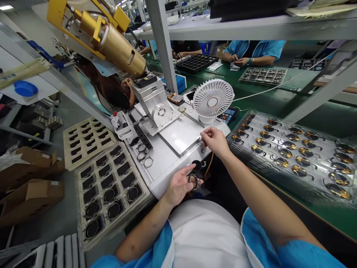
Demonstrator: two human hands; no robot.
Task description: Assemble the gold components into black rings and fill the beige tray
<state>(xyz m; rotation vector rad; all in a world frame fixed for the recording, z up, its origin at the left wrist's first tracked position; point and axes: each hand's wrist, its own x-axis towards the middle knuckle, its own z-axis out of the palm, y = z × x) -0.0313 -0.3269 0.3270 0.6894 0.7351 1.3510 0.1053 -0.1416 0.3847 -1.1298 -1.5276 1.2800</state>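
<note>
My left hand (180,185) holds a metal-rimmed ring (193,182) between thumb and fingers, just off the front of the white machine base (164,169). A dark round piece (197,165) shows beyond the fingertips; whether the hand touches it I cannot tell. Over the base's front edge, my right hand (215,140) is closed in a pinch, and what lies between its fingertips is too small to name. Beside it is a flat pale plate (178,136). Several loose rings (148,162) lie on the base's left side.
A white fan (213,98) stands behind my right hand. Overhead at left hangs a gold cylinder (122,50) above a metal fixture (152,100). At right, a clear tray (290,149) carries several round parts with tails; a pocketed tray (111,190) sits left. Co-workers sit across the bench.
</note>
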